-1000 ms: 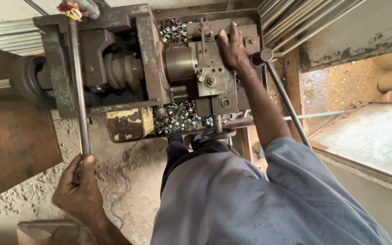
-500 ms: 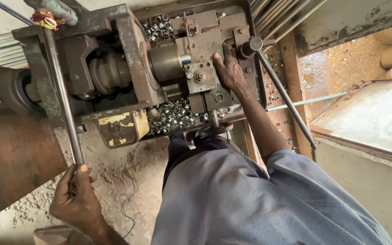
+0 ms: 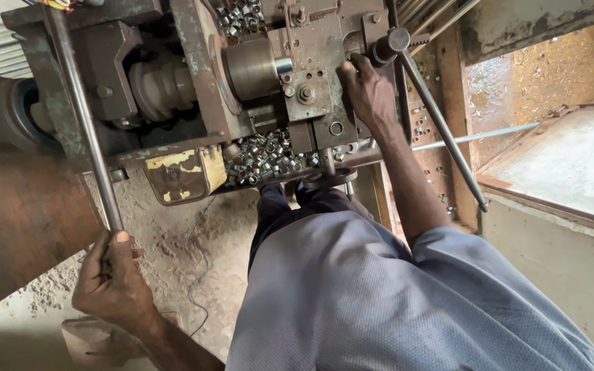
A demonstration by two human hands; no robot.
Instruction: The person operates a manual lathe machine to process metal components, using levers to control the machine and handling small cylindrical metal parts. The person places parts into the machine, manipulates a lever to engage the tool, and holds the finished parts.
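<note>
Left hand (image 3: 111,275) is clamped around the lower end of the long steel lever (image 3: 84,124), which runs up past the lathe's left side; right hand (image 3: 369,93) presses flat, fingers together, on the tool slide (image 3: 317,75) beside the chuck (image 3: 252,69). Fingers this near the spindle risk being caught if the slide jerks.

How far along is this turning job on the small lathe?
Done: a heap of small metal pieces lies in the tray under the lathe. In hand: left hand grips the long lever; right hand rests on the tool slide. How much remains cannot be told.
</note>
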